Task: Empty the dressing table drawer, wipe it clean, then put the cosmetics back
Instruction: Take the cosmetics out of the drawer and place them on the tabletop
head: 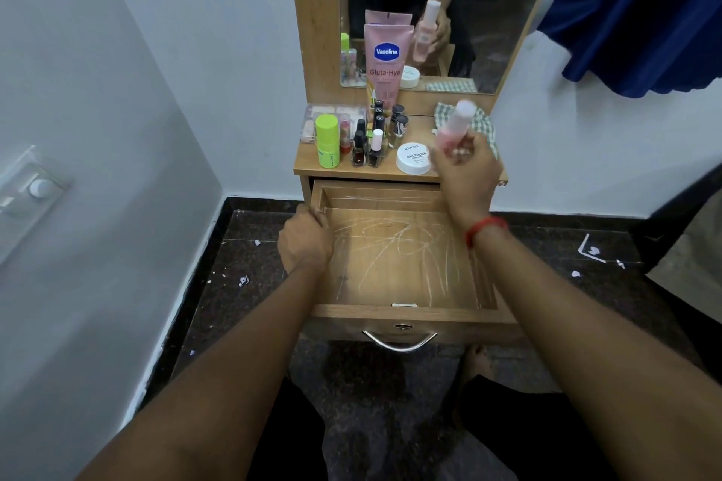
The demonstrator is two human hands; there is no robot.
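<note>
A domestic bedroom or dressing corner. A narrow wooden dressing table [308,90] stood at 12 o'clock against a white wall [218,51], with a tall mirror [488,31] above its shelf [390,170]. Cosmetics crowded the shelf: a Vaseline tube [385,59], nail polish bottles [367,146], a green stick [327,141] and a white jar [413,158]. The drawer [402,266] below was pulled out, its base scratched. A wall switch plate [29,187] lay at 9 o'clock, a blue curtain [640,8] hung at 2 o'clock, and dark speckled floor tiles [250,246] carried scraps of litter.
</note>
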